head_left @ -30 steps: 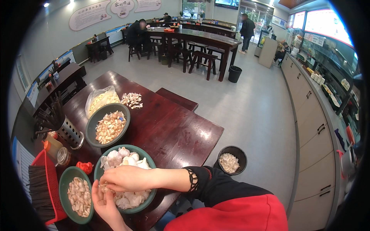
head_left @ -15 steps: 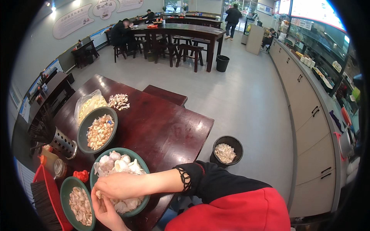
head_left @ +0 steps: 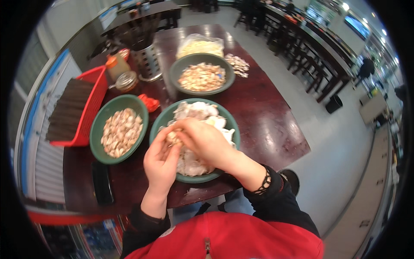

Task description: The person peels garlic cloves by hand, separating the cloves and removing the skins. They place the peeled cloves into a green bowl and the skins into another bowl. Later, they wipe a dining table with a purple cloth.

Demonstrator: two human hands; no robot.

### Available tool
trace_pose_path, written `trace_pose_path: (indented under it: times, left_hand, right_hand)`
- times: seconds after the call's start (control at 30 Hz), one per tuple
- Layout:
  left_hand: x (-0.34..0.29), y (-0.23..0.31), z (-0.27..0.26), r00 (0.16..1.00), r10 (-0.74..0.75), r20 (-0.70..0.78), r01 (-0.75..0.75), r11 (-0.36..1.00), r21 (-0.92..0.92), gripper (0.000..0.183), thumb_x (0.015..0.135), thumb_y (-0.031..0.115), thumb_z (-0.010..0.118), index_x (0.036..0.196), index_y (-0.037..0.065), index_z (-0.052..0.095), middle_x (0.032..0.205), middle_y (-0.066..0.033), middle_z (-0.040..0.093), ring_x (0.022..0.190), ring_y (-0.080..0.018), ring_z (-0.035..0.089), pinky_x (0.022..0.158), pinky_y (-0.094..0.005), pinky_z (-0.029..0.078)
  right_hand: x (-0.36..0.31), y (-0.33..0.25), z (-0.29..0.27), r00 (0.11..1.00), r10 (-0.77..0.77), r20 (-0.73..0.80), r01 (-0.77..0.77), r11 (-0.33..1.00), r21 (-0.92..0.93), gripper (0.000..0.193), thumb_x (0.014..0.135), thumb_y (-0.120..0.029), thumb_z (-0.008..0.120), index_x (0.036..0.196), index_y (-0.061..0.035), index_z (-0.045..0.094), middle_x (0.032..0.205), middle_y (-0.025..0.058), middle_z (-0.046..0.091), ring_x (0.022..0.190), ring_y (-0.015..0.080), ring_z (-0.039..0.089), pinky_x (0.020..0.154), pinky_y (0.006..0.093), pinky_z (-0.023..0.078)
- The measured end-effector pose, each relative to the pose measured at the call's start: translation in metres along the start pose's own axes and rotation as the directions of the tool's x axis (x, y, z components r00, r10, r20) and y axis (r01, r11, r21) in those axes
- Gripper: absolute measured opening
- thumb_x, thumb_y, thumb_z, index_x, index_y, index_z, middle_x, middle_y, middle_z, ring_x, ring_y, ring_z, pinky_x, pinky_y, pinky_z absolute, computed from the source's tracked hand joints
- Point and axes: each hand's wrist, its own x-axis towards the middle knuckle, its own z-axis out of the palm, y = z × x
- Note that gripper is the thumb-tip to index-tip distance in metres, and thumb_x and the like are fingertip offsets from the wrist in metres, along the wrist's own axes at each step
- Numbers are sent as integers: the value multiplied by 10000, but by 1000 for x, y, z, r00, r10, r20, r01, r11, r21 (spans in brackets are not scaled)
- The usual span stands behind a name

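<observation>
Both hands meet over a green bowl [head_left: 236, 144] filled with whole garlic bulbs [head_left: 196, 111] and papery skins. Between the fingertips of my left hand [head_left: 160, 162] and my right hand [head_left: 202, 140] is a piece of garlic [head_left: 173, 137], partly covered by the fingers. Both hands are closed around it. Left of them, a second green bowl [head_left: 95, 144] holds loose unpeeled cloves [head_left: 122, 132]. Beyond the garlic bulbs stands a grey-green bowl [head_left: 174, 69] of reddish cloves [head_left: 202, 77], with a small blue thing among them.
Farther back lie a plastic bag [head_left: 200, 44] of pale cloves and a pile of skins [head_left: 238, 65]. At left are a red basket [head_left: 91, 110], a glass jar [head_left: 126, 81], a perforated metal holder [head_left: 147, 63], a red crumpled item [head_left: 149, 102] and a black phone [head_left: 102, 183]. A dark bin [head_left: 291, 179] stands on the floor.
My view has swung left and down, so the bowls now sit nearer the middle and both forearms show. My hands still hold garlic together over the same bowl.
</observation>
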Motion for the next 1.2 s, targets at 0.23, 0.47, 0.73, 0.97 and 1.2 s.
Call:
trace_pose_path:
  times: [0.23,0.47,0.73,0.97,1.2]
  left_hand:
    - [9,7,-16,973,-231,31,220,866,-449,404,924,204,605,1250,8,469,1112,-136,610,832,-125,616,708,-223,515]
    - [6,9,-21,967,-244,71,233,741,-630,418,875,143,666,1247,33,510,1076,-62,622,900,-131,624,774,-229,503]
    - [5,1,-14,993,-112,45,120,857,-502,382,865,100,663,1221,30,546,1134,-105,616,1011,-197,619,872,-346,530]
    - [2,2,-9,995,-90,51,103,813,-573,350,864,49,651,1197,-11,562,1123,-73,603,1020,-161,596,875,-320,534]
    - [3,4,-9,998,-39,40,55,806,-589,368,877,77,637,1226,10,540,1148,-99,601,1023,-209,617,847,-319,552]
  right_hand:
    - [44,-1,-42,955,240,-172,-201,956,214,133,930,-100,576,1011,-5,620,708,-17,566,557,27,482,492,181,396]
    - [70,-17,-59,986,-13,-165,-20,981,-192,201,857,-134,638,1029,-31,622,831,113,606,717,218,592,639,317,479]
    - [9,-30,-11,998,-11,55,5,993,118,235,842,-75,662,1057,-5,597,868,83,617,724,164,609,609,276,480]
    - [-2,-23,-10,999,20,35,-24,990,142,177,922,-39,554,1090,17,564,913,74,624,765,124,618,670,247,503]
    - [2,-20,-4,982,-167,-88,171,984,41,193,991,-73,431,1120,27,533,835,47,579,682,85,557,608,225,464]
